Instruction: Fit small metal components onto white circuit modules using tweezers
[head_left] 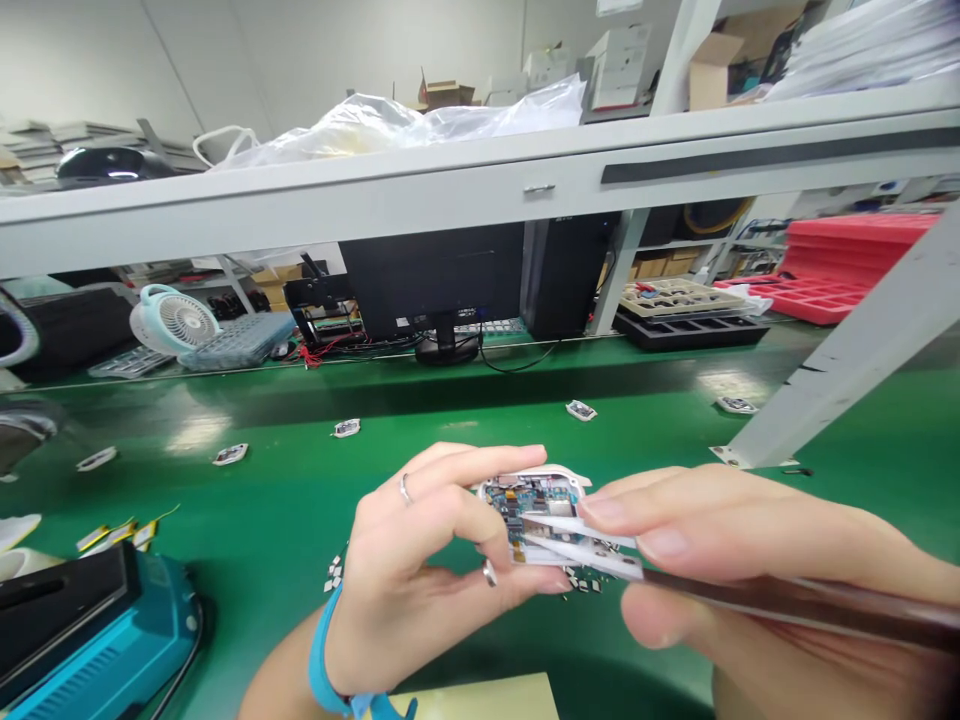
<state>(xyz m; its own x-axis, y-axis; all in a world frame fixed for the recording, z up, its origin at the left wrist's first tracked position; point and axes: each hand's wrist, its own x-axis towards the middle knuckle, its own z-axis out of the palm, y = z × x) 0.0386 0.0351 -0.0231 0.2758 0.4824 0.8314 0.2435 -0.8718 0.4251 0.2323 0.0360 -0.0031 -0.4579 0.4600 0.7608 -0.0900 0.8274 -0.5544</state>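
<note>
My left hand [431, 545], with a ring and a blue wrist strap, holds a small white-framed device [541, 505] by its edges, its circuit board facing up. In my right hand [697, 540] is a pair of tweezers [720, 588] with white tips. The two tips are a little apart and lie over the board; whether they touch it or pinch a part cannot be made out. Beneath the device, several small square pieces [585, 582] lie on the green mat [285, 560], with more [334, 573] left of my left wrist.
Similar white-framed units [346, 428] lie spaced across the mat. A teal machine [127, 640] stands at lower left, yellow pieces [120, 535] behind it. A yellow sheet [480, 700] is at the front edge. A slanted white post [847, 345] stands right; a monitor [435, 280] stands behind.
</note>
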